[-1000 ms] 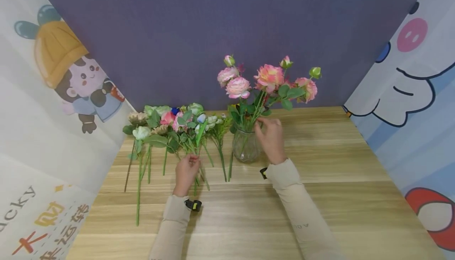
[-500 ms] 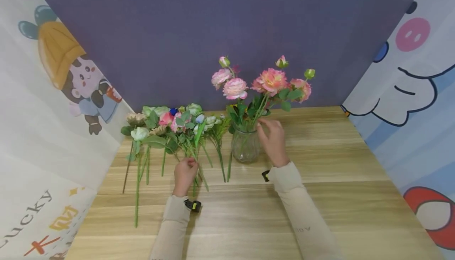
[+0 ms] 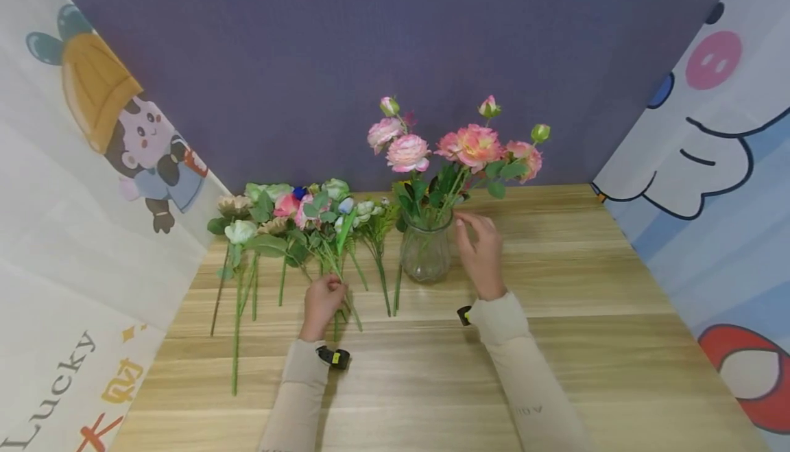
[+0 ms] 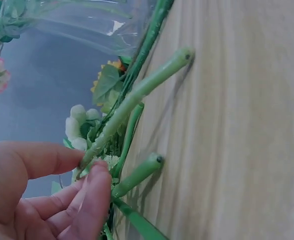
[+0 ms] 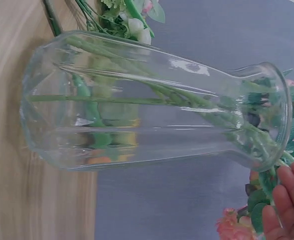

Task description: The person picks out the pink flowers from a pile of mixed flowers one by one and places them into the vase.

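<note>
I record one ribbed clear glass vase (image 3: 426, 263), upright, with pink blooms (image 3: 475, 145) spreading above its flared mouth. I note one green stem (image 4: 132, 101), slanted, left of the vase.

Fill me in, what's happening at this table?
A person is handling flowers with both bare hands. The left hand pinches a green stem by the flowers lying on the table, left of the glass vase. The right hand is beside the vase's mouth, fingers close to the stems there; whether they touch is hard to tell. The vase stands upright with pink blooms rising out of it.
</note>
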Available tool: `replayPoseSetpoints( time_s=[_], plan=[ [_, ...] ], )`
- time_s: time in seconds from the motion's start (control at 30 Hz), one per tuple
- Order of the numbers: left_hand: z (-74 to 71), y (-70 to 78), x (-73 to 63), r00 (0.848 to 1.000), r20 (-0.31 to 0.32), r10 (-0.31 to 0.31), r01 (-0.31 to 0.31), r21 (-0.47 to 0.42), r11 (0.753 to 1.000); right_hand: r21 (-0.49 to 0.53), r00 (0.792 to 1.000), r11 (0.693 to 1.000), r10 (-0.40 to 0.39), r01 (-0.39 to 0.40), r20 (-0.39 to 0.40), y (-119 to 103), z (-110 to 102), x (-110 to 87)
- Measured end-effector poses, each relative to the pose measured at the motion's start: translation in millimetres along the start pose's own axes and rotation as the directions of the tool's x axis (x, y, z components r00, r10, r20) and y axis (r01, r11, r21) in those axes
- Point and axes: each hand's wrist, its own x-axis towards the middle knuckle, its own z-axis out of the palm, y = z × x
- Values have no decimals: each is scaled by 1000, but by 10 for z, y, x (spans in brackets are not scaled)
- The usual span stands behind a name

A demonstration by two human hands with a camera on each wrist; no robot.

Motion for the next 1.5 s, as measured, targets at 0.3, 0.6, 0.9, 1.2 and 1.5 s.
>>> replayPoseSetpoints(
  time_s=[0.3,0.6,0.9,1.2,1.5],
  plan=[
    [-11,0,20,998,32,-56,61,-183,981,1,999,1000,-8,8,-41,34,16,-107],
    [-4,69,3,998,-10,-58,53,-245,968,-1,999,1000,1,-1,-46,45,39,-166],
    [3,179,-25,995,-89,50,-66,-187,980,20,999,1000,11,-10,-30,52,43,-208],
    [33,329,-90,963,-140,229,-253,-187,949,47,1000,999,24,-25,6,44,57,-246],
    [66,540,-189,928,-170,331,-352,-110,930,105,998,993,58,-59,5,-7,93,-232]
  ],
)
